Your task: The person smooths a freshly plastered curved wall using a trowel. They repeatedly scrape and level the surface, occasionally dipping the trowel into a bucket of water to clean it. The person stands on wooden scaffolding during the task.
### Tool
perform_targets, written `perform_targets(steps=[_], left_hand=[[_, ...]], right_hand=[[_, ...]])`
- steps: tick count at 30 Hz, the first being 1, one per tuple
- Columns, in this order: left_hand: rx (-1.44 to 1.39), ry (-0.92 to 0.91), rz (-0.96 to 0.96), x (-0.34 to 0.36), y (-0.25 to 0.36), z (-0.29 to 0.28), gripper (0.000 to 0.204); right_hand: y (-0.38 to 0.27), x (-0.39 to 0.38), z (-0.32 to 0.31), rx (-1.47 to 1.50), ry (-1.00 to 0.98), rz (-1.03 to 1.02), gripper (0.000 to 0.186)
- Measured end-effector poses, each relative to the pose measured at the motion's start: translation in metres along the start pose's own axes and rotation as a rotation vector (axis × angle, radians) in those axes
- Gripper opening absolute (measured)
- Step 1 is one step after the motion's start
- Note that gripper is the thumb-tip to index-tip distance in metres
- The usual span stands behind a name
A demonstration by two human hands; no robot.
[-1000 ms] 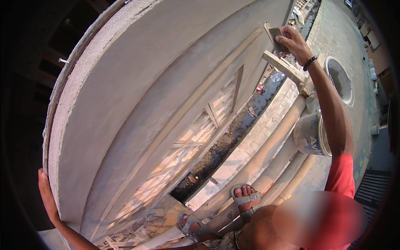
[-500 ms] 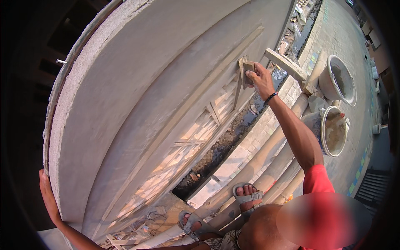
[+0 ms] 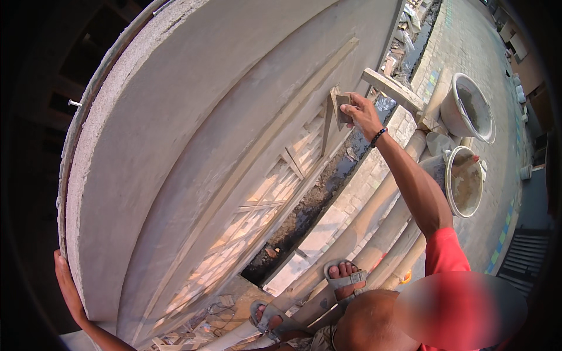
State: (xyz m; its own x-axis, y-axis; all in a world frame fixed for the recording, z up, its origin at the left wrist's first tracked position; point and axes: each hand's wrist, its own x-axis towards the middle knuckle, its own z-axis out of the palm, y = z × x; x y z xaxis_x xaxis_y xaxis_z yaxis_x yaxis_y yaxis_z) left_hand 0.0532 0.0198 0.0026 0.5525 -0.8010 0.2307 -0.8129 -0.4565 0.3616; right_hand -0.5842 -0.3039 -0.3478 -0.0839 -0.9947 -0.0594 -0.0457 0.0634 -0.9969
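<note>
Right hand (image 3: 360,114) pressing float (image 3: 341,105) on wall (image 3: 193,134); left hand (image 3: 67,286) gripping wall edge

outdoor building site, seen from up on a scaffold

a freshly plastered grey wall (image 3: 193,146) with a rough top edge fills the view; the person's sandalled feet (image 3: 345,278) stand on bamboo scaffold poles (image 3: 374,222) high above a paved brick lane (image 3: 468,52) and an open drain (image 3: 316,199). 2 mortar-smeared buckets (image 3: 465,181) sit by the poles, and the right hand (image 3: 363,114) presses a plastering float (image 3: 339,105) to the wall.
</note>
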Motion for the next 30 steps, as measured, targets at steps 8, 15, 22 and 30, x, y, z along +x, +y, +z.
perform_targets(steps=[8,15,22,30], left_hand=[[0.089,0.021,0.066,0.003,-0.004,-0.003,0.062],[0.019,0.051,-0.001,0.003,-0.01,-0.005,0.065],[0.113,0.069,-0.014,0.002,-0.013,-0.005,0.068],[0.158,0.061,0.029,0.003,-0.016,-0.009,0.066]], right_hand=[[-0.058,0.067,-0.045,0.239,0.228,-0.176,0.032],[0.004,0.021,-0.025,-0.069,0.043,0.0,0.036],[-0.079,0.059,-0.096,-0.658,0.21,-0.403,0.044],[-0.127,0.101,-0.09,-1.11,-0.033,-0.451,0.043]])
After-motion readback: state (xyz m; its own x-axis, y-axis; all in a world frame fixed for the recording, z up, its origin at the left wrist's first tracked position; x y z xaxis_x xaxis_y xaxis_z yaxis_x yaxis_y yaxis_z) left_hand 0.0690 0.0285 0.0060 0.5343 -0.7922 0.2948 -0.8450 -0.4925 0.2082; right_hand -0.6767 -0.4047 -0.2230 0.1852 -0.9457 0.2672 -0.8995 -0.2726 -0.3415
